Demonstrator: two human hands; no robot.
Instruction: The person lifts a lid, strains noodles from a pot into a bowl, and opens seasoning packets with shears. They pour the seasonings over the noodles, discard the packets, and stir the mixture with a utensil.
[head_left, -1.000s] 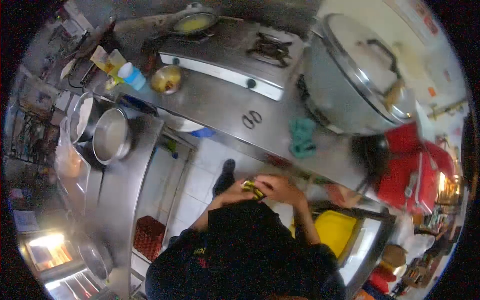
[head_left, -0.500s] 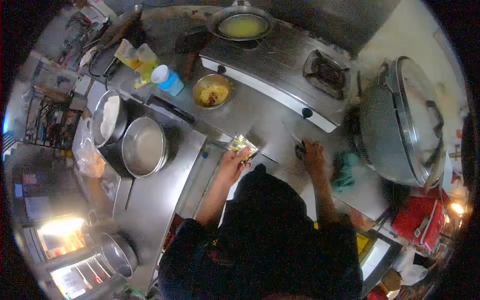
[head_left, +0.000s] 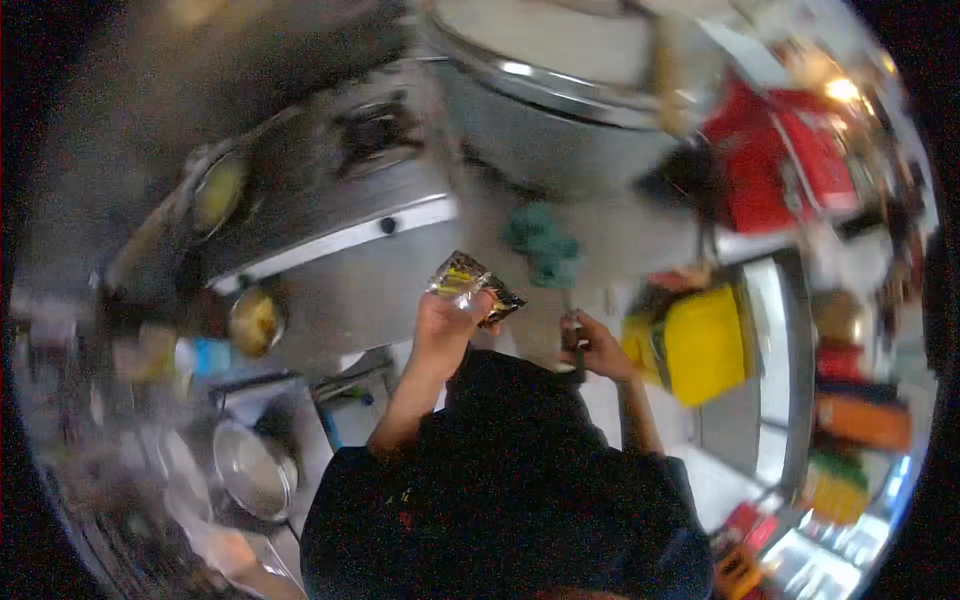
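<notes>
My left hand (head_left: 447,325) is closed on a shiny foil packet (head_left: 462,278), silver with black and yellow print, held up over the counter. To its right, my right hand (head_left: 600,350) grips what look like scissors (head_left: 570,335), with dark handles and a thin blade pointing away from me; blur hides their detail. A crumpled green cloth (head_left: 542,245) lies on the steel counter (head_left: 380,270) just beyond both hands.
A large lidded steel pot (head_left: 540,130) stands beyond the cloth. The stove (head_left: 330,240) is at the left, with a metal bowl of yellow food (head_left: 257,322) before it. At the right are a yellow item (head_left: 705,345) and a red bag (head_left: 780,155).
My view has swung to the right and is blurred. My right hand, earlier low at the counter by the scissors, now holds them nearer my body. The foil packet stays in my left hand.
</notes>
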